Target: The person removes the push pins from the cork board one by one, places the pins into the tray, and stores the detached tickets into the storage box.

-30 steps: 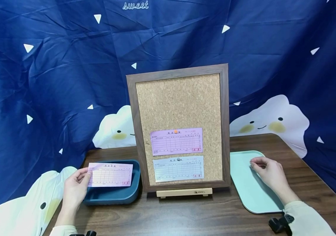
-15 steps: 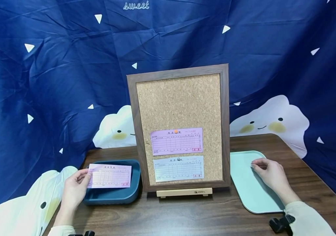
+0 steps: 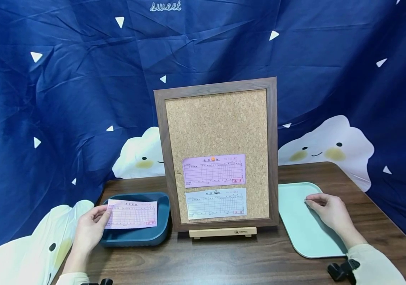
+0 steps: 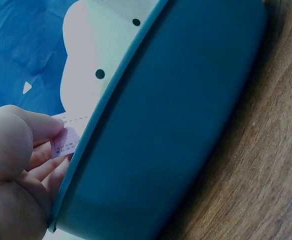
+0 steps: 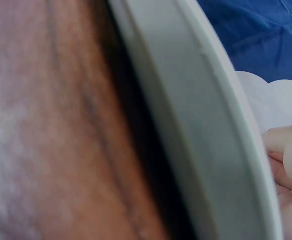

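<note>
The left hand's [image 3: 90, 227] fingers pinch a pink receipt slip [image 3: 131, 214] by its left edge, the slip reaching rightward from them at the blue bin's [image 3: 142, 237] mouth. The right hand's [image 3: 329, 211] thumb and forefinger are pressed together over the mint-green tray [image 3: 304, 241]; I can't tell whether they hold anything. Between both sets of fingers stands a framed corkboard [image 3: 217, 122] on the tabletop [image 3: 224, 263].

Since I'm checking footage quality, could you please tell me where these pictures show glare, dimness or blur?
Head: soft glare on the table in front of the corkboard; left wrist: dim, the blue bin shaded; right wrist: the table heavily blurred, with pale sheen.
</note>
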Tool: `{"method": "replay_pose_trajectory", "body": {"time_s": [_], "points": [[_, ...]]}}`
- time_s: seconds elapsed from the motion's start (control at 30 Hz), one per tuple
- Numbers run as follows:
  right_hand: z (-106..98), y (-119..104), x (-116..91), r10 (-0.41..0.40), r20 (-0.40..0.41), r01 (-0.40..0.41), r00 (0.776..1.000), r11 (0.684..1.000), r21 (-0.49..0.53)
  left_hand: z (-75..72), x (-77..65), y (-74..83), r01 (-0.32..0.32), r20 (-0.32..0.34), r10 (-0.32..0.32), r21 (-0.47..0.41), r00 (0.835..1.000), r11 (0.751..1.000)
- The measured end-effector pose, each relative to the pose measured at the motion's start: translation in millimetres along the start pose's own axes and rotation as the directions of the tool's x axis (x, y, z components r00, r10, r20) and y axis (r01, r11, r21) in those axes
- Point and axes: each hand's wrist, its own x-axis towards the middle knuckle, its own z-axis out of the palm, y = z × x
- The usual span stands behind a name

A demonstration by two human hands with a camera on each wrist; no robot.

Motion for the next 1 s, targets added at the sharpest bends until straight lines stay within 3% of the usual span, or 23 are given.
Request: {"method": "replay_pose_trajectory", "body": {"time_s": [0.27, 0.47, 0.63, 0.87, 1.0], "points": [[-2.1, 2.7, -0.3, 0.009, 0.01, -0.009, 1.0, 1.0, 0.006, -1.4, 1.7, -1.9, 0.034, 0.029, -0.034, -0.015, 0.999, 0.999], [-2.1, 2.0, -0.7, 0.02, 0.009, -0.02, 1.0, 1.0, -0.013, -2.5, 0.1, -2.9, 0.0, 0.007, 0.0, -0.031, 1.0, 1.0], [-1.9, 1.7, -1.6, 0.019, -0.002, -0.019, 1.0, 1.0, -0.02, -2.7, -0.8, -4.6, -0.046, 0.005, 0.047, -0.133, 0.999, 0.99], [-3.4, 1.3, -1.8, 0.034, -0.001, -0.034, 0.999, 0.999, -0.022, -3.2, 1.4, -6.3, 0.006, 0.021, -0.003, -0.143, 1.0, 0.99], [-4.5, -0.7, -2.2, 0.049, 0.002, -0.049, 0.999, 0.999, -0.016, -3.9, 0.6, -4.8, -0.022, -0.002, 0.022, -0.157, 1.0, 0.987]]}}
